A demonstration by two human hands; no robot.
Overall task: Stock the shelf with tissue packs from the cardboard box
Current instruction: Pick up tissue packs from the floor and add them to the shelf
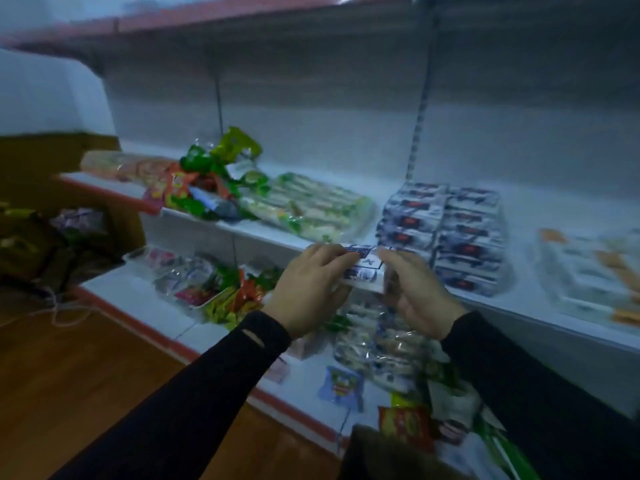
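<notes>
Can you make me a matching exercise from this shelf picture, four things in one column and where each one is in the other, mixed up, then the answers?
Things:
1. blue and white pack
2. stacked blue and white packs
3. green snack bags
4. cardboard box

Places:
A. far left, beside the shelving
B. between the left hand and right hand
C. middle shelf, left part
D. middle shelf, right of the green-striped bundle

Pairs: 1-B, 2-D, 3-C, 4-A

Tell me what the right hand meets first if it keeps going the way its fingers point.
Probably the stacked tissue packs on the shelf, beyond the pack the right hand holds; depth is unclear.
</notes>
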